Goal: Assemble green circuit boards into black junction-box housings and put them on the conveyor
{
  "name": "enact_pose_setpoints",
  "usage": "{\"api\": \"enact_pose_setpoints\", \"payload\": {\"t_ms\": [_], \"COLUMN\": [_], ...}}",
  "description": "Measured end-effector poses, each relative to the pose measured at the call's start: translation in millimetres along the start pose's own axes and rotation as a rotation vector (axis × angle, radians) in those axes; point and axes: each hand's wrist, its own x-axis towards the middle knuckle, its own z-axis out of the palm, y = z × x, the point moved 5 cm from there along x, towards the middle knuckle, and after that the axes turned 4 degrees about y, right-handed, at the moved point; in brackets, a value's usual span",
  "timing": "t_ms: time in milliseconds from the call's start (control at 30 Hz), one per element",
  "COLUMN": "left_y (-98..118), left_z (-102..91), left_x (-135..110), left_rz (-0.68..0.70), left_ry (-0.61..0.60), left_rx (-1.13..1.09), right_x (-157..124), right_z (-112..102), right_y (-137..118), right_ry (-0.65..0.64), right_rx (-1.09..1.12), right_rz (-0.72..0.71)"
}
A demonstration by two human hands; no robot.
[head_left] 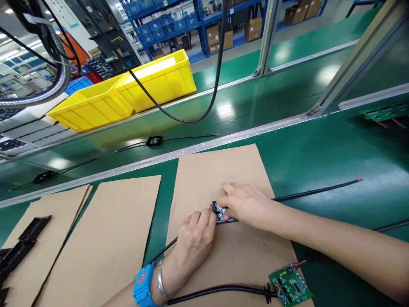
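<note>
A small circuit board in a black case (220, 211) lies on the middle cardboard sheet (220, 170), partly covered by both hands. My left hand (196, 232) is closed at the left end of the case, its fingers around the black cable (168, 246) there; the fingertips are partly hidden. From the other side, my right hand (249, 207) grips the case, thumb on the board and fingers bent over the far edge. Another cable (277, 198) runs out rightward behind this hand. Nearer to me, a green circuit board (290, 285) with a black cable (220, 290) rests on the sheet's corner.
Black plastic housings (24, 247) lie on the left cardboard (64, 204). Beyond the metal rail (204, 147), cabled black units (154, 141) sit on the green belt. Yellow bins (156, 81) stand farther back. A black cable loop (191, 121) hangs overhead; another green board (385, 113) is at right.
</note>
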Motion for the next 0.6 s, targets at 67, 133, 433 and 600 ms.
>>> {"api": "enact_pose_setpoints", "payload": {"t_ms": [67,133,433,600], "left_y": [4,3,-27,-25], "left_z": [0.0,1.0,7.0,19.9], "left_x": [-2,-3,-8,-10], "left_rz": [0.03,0.04,-0.147,-0.05], "left_ry": [-0.08,-0.134,0.028,-0.002], "left_rx": [0.068,0.077,-0.375,-0.415], "right_x": [0,1,25,48], "right_z": [0,-1,-4,7], "right_y": [-1,-1,-5,-8], "right_ry": [0.034,0.06,-0.067,-0.173], "right_rx": [-0.035,-0.062,0.054,0.029], "right_rz": [-0.021,-0.049,0.048,0.065]}}
